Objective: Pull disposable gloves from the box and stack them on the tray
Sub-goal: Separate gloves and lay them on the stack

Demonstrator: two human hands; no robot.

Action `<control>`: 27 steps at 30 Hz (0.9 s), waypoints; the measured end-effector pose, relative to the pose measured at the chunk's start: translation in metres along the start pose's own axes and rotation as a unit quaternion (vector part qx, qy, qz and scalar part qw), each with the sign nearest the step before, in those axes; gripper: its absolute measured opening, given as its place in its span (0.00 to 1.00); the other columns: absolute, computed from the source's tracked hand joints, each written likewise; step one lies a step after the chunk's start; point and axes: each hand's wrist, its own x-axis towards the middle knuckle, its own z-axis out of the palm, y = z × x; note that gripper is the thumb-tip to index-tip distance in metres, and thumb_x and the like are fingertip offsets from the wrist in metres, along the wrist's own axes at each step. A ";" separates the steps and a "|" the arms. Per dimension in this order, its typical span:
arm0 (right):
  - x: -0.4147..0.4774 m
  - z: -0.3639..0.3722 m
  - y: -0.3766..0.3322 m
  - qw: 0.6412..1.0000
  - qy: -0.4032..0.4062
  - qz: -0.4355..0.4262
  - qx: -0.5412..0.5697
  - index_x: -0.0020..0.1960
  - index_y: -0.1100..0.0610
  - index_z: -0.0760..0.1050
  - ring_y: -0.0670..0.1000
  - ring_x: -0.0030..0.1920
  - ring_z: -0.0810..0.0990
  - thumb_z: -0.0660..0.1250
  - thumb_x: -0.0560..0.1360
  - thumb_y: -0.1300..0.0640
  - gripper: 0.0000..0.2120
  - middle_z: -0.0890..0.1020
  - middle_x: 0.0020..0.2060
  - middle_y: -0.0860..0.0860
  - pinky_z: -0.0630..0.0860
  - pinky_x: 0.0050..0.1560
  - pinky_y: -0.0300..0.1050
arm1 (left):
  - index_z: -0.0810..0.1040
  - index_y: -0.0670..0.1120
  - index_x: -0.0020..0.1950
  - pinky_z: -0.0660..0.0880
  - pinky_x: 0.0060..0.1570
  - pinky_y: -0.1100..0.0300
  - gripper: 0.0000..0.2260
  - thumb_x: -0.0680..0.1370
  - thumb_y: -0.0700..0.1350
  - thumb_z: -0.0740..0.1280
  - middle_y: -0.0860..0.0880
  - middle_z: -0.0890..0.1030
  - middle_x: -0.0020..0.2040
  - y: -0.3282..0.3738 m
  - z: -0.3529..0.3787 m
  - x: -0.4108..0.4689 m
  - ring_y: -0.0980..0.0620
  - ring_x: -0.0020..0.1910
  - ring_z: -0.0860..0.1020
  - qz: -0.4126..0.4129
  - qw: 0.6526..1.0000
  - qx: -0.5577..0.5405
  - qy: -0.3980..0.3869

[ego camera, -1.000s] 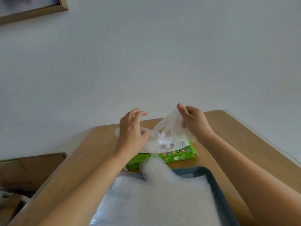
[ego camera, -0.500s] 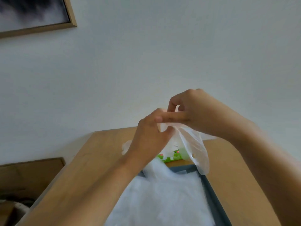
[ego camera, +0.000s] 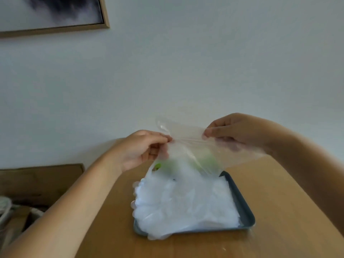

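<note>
Here the fingers (ego camera: 160, 139) of the left hand (ego camera: 139, 151) pinch one edge of a thin, clear plastic glove (ego camera: 188, 146); the right hand (ego camera: 240, 131) pinches the opposite edge between thumb and forefinger; the film hangs stretched and creased between them, above the far end of a dark, round-cornered tray (ego camera: 243, 211); a pale, crinkly stack of gloves (ego camera: 186, 205) fills the tray; the green box (ego camera: 206, 161) shows blurred through the film; beneath lies a smooth wooden surface (ego camera: 279, 229).

Both hands (ego camera: 141, 149) (ego camera: 236, 130) pinch a glove (ego camera: 188, 146) above the tray (ego camera: 242, 203).
</note>
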 end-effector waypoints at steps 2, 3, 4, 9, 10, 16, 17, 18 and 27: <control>0.002 0.011 0.010 0.994 -0.008 0.043 0.099 0.46 0.60 0.80 0.45 0.20 0.63 0.64 0.79 0.57 0.09 0.73 0.22 0.48 0.62 0.24 0.35 | 0.83 0.41 0.43 0.75 0.35 0.61 0.12 0.77 0.48 0.66 0.43 0.80 0.39 0.001 -0.006 -0.004 0.50 0.33 0.79 -0.035 0.999 0.012 -0.033; 0.004 0.018 0.016 0.989 -0.008 0.058 0.136 0.47 0.61 0.79 0.46 0.21 0.64 0.63 0.79 0.58 0.08 0.74 0.23 0.49 0.62 0.24 0.36 | 0.84 0.41 0.45 0.74 0.38 0.60 0.16 0.75 0.54 0.65 0.43 0.80 0.41 0.002 -0.007 -0.007 0.50 0.35 0.79 -0.051 0.996 0.041 -0.057; 0.007 0.024 0.022 0.982 -0.006 0.074 0.176 0.48 0.62 0.79 0.46 0.21 0.65 0.63 0.79 0.60 0.08 0.75 0.24 0.50 0.63 0.23 0.36 | 0.84 0.40 0.48 0.73 0.42 0.59 0.21 0.75 0.58 0.64 0.44 0.81 0.43 0.001 -0.009 -0.009 0.52 0.37 0.79 -0.058 0.991 0.089 -0.077; 0.023 0.052 0.071 0.985 -0.012 0.105 0.136 0.44 0.64 0.79 0.43 0.22 0.69 0.67 0.77 0.57 0.09 0.75 0.26 0.49 0.68 0.25 0.33 | 0.81 0.40 0.44 0.69 0.34 0.67 0.23 0.67 0.61 0.70 0.54 0.77 0.30 -0.024 -0.016 0.004 0.57 0.29 0.72 -0.070 0.951 0.294 -0.066; 0.025 0.055 0.081 0.993 -0.002 0.097 0.071 0.45 0.64 0.79 0.44 0.22 0.67 0.70 0.75 0.55 0.10 0.74 0.26 0.48 0.66 0.25 0.33 | 0.82 0.42 0.42 0.68 0.35 0.67 0.21 0.67 0.61 0.71 0.55 0.76 0.29 -0.032 -0.018 0.011 0.57 0.29 0.71 -0.083 0.936 0.334 -0.073; 0.028 0.064 0.126 0.993 0.033 0.080 -0.083 0.45 0.61 0.79 0.45 0.21 0.71 0.69 0.75 0.56 0.07 0.80 0.27 0.48 0.70 0.28 0.36 | 0.80 0.47 0.38 0.72 0.33 0.67 0.08 0.72 0.48 0.74 0.54 0.78 0.31 -0.085 -0.015 0.041 0.60 0.29 0.75 -0.123 0.918 0.374 -0.053; 0.028 0.066 0.132 0.990 0.043 0.072 -0.111 0.45 0.59 0.79 0.44 0.21 0.72 0.67 0.76 0.56 0.07 0.81 0.27 0.48 0.70 0.28 0.35 | 0.79 0.46 0.37 0.73 0.34 0.66 0.08 0.72 0.47 0.75 0.53 0.79 0.32 -0.092 -0.015 0.044 0.58 0.30 0.75 -0.118 0.915 0.384 -0.046; 0.028 0.067 0.136 0.987 0.051 0.065 -0.135 0.45 0.59 0.78 0.44 0.21 0.73 0.66 0.77 0.55 0.07 0.81 0.27 0.48 0.71 0.28 0.34 | 0.79 0.47 0.36 0.73 0.35 0.65 0.08 0.71 0.46 0.76 0.52 0.79 0.32 -0.097 -0.015 0.047 0.57 0.31 0.76 -0.114 0.908 0.401 -0.040; 0.030 0.071 0.150 0.974 0.075 0.086 -0.196 0.45 0.56 0.79 0.45 0.31 0.77 0.64 0.76 0.52 0.09 0.82 0.35 0.48 0.71 0.32 0.36 | 0.76 0.47 0.40 0.66 0.35 0.69 0.06 0.74 0.44 0.71 0.58 0.73 0.36 -0.089 0.039 0.021 0.62 0.37 0.71 0.345 0.798 0.442 0.222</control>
